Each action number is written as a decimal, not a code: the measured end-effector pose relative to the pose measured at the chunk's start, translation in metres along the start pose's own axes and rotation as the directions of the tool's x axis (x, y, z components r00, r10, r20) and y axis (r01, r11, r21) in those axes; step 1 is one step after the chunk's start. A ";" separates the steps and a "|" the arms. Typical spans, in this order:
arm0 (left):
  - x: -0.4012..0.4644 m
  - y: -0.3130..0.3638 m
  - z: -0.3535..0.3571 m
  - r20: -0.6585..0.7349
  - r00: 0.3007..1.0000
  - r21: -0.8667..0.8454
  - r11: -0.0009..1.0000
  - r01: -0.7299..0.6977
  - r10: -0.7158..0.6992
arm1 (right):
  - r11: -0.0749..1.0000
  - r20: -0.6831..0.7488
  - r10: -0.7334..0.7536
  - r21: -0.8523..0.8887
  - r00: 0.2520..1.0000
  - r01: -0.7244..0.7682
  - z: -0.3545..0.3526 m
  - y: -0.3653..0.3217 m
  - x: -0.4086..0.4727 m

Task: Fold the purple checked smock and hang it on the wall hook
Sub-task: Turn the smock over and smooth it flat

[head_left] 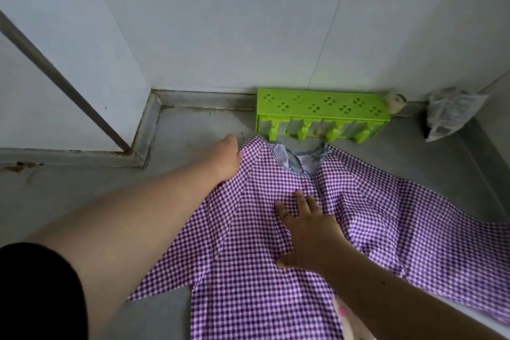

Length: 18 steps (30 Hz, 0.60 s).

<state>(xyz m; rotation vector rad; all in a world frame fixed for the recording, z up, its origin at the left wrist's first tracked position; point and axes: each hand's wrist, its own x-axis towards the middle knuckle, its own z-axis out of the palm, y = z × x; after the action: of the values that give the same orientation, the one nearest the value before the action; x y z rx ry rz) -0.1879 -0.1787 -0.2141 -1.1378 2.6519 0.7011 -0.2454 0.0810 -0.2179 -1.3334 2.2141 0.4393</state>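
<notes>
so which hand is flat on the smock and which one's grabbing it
The right hand lies flat, fingers spread, on the middle of the smock. The left hand takes the shoulder edge near the green rack.

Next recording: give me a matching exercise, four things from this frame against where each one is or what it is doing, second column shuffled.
Things:
1. left hand
2. right hand
3. bright green plastic hook rack
4. crumpled clear plastic bag

States:
A. lies at the far right, by the wall
B. pressed flat on the middle of the purple checked smock, fingers spread
C. grips the smock's far left shoulder edge
D. stands against the wall, just beyond the smock's neckline

Pairs: 1-C, 2-B, 3-D, 4-A
</notes>
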 end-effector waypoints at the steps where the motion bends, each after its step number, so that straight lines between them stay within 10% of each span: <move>1: -0.001 0.001 -0.003 -0.050 0.998 -0.023 0.999 -0.041 0.040 | 1.000 -0.003 -0.002 0.001 1.000 0.002 0.001 0.000 -0.001; 6: -0.027 0.001 0.004 0.137 0.983 -0.074 0.991 -0.112 0.121 | 0.999 -0.011 0.036 0.039 0.999 -0.036 -0.002 0.000 -0.001; 11: -0.070 -0.054 -0.004 0.031 0.999 0.083 0.996 0.026 -0.028 | 0.988 -0.065 0.154 0.004 0.986 -0.154 -0.010 -0.012 0.000; 18: -0.131 -0.146 -0.028 -0.001 0.997 0.151 0.985 0.080 -0.081 | 0.987 -0.097 -0.084 0.131 0.992 0.097 -0.022 -0.095 0.006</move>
<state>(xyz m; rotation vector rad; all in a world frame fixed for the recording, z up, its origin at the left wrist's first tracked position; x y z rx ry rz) 0.0090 -0.1961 -0.1975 -1.1910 2.5871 0.4789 -0.1692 0.0212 -0.2042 -1.3997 2.2031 0.1945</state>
